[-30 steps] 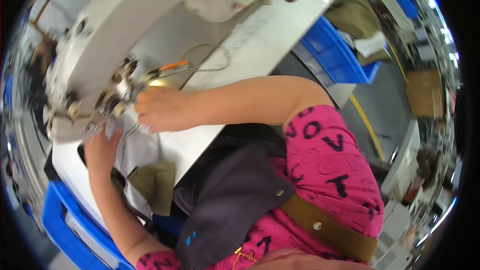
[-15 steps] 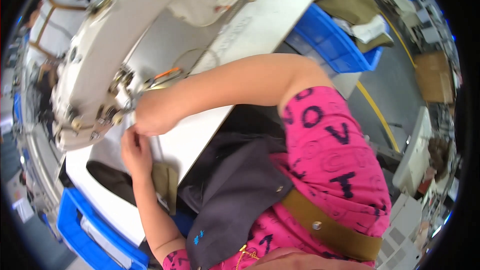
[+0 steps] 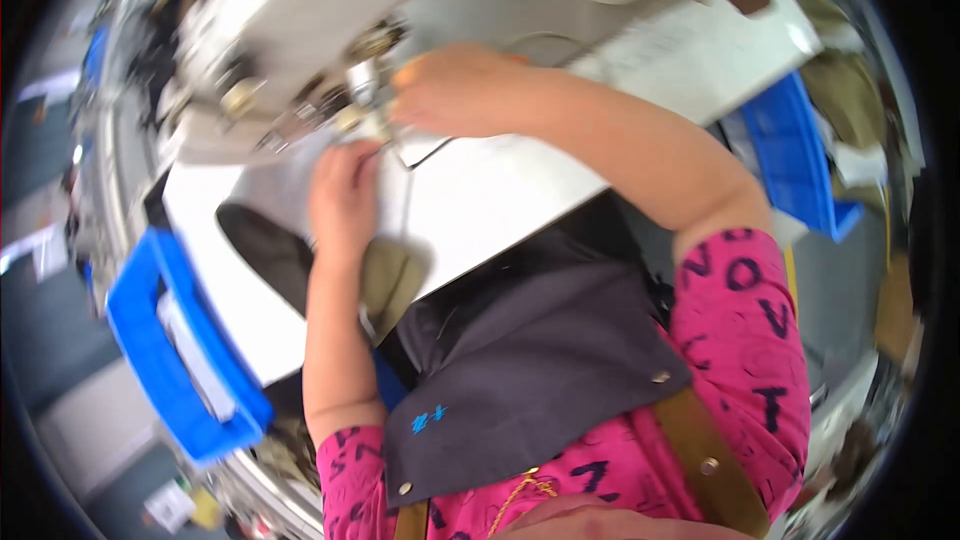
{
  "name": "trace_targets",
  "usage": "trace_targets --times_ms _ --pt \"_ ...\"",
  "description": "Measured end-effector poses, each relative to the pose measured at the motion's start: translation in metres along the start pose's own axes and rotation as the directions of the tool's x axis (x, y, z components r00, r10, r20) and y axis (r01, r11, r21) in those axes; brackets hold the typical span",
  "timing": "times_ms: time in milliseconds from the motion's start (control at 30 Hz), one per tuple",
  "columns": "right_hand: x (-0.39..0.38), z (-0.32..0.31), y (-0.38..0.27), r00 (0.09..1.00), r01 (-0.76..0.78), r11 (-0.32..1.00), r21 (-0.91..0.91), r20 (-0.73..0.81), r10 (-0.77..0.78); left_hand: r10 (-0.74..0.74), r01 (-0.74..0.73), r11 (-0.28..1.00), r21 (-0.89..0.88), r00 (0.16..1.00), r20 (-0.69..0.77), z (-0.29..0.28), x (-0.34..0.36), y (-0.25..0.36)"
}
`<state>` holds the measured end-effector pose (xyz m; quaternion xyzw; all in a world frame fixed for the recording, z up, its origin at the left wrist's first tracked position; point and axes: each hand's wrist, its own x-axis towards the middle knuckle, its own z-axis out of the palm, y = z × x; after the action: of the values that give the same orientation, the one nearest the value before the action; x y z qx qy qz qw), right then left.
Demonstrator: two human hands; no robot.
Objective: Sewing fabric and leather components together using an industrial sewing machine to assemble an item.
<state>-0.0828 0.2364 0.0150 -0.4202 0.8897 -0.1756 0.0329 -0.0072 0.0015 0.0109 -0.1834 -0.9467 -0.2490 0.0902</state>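
My left hand (image 3: 343,195) has its fingers curled together beside the needle area of a white sewing machine (image 3: 290,30). What lies between its fingertips is hidden. Under that hand and wrist is a cloth piece with a pale grey part (image 3: 292,180), a dark olive part (image 3: 262,240) and a lighter olive flap (image 3: 392,280). My right hand (image 3: 455,92) is blurred, close to the machine's metal presser parts (image 3: 362,80); its fingers are hidden. Bits of orange show at its edges. A thin dark line (image 3: 432,152) lies between the hands.
The white sewing table (image 3: 500,210) runs diagonally beneath the machine. A blue crate (image 3: 190,360) stands at the table's left end. Another blue crate (image 3: 790,150) at the right has olive cloth (image 3: 845,100) piled by it. My dark apron (image 3: 520,360) borders the table's near edge.
The view has turned, shifting the machine and table. My right hand has drawn away from my left fingers, toward the far right, leaving a gap. The orange object is now mostly covered.
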Motion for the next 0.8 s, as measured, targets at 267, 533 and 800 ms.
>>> trace_targets --times_ms 267,533,800 --pt "0.001 0.012 0.001 0.987 0.113 0.993 -0.038 -0.11 -0.117 0.15 -0.131 0.98 0.151 0.981 -0.122 0.0 0.003 -0.004" --pt "0.001 0.017 -0.01 0.973 0.15 0.986 0.072 -0.186 -0.134 0.079 -0.066 0.995 0.075 0.978 -0.193 0.003 0.0 -0.009" --pt "-0.002 0.021 -0.027 0.966 0.255 0.966 0.036 0.029 -0.256 0.204 -0.202 0.959 0.201 0.979 0.01 -0.007 0.006 0.004"
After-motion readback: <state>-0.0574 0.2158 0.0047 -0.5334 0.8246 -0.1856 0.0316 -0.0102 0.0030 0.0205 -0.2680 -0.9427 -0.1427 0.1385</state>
